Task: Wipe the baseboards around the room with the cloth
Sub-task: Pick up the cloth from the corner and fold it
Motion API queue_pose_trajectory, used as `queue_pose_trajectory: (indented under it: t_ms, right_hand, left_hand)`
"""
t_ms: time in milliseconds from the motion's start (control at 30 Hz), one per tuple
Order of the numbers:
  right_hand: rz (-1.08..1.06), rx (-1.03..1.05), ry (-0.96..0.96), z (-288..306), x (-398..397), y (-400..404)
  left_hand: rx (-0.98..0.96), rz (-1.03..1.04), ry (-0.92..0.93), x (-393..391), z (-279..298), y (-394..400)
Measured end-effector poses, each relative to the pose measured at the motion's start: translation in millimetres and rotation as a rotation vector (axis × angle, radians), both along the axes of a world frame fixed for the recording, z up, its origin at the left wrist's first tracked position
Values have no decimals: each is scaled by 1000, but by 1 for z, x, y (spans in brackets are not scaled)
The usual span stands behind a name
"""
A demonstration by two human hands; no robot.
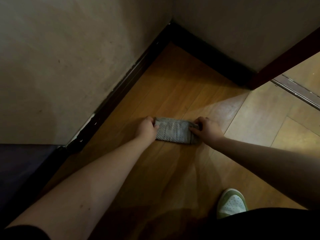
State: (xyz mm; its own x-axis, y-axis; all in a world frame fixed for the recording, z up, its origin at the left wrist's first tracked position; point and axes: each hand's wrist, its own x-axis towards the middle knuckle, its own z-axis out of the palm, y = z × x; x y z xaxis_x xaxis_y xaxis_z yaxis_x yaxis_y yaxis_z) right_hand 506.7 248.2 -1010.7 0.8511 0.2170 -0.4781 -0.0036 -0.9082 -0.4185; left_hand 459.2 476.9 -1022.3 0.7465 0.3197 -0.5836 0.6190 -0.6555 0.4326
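Where dark baseboards (121,87) meet at the far corner, folded grey cloth (174,129) (knobbly weave) flat on wooden floor (173,84), pinched at left end by left hand (147,129), at right end by right hand (207,128).

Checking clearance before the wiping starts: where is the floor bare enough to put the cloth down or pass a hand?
Bare floor runs from the cloth to the corner, bordered by the baseboard. More lies between cloth and shoe. Crowded only at the cloth, gripped by left hand and right hand.
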Motion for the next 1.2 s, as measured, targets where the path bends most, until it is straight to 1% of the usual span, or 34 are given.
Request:
queue_pose_trajectory:
  t_ms: [133,300,400,467,533,600,633,700,767,800,833,900,1000,1100,1200]
  right_hand:
    - [-41,94,45,1,-2,-3]
    - [69,30,106,-3,3,-12]
    - [200,105,65,4,10,-15]
    - [228,201,99,13,14,-11]
    - [229,251,147,20,17,-3]
    - [257,223,121,24,19,3]
    - [243,227,130,27,20,4]
    - [164,282,213,30,22,3]
    - [36,416,332,33,23,1]
    - [-42,509,393,34,22,1]
    - [-113,601,455,35,20,1]
    - [-213,748,568,33,20,0]
    - [-298,877,681,28,19,1]
    - [-347,926,682,24,18,1]
    - [-296,905,677,25,15,-1]
  left_hand:
    - [-74,-79,-138,-3,8,4]
    - [-300,-138,-271,0,24,3]
    - [-303,-322,-292,9,40,0]
    - [-291,-442,-302,17,50,-1]
    - [-292,-498,-335,22,56,-3]
    - [-327,-430,-356,25,57,-4]
    - [-362,-348,-358,27,56,-4]
    - [-479,-120,-316,29,53,-2]
    - [-646,112,-174,28,47,-1]
    - [-742,205,-84,26,43,0]
    - [-828,254,-7,23,39,-1]
    - [-900,222,87,14,32,-3]
    - [-892,187,108,9,27,-10]
    - [-843,191,72,14,25,-15]
    - [-790,142,48,16,25,-17]
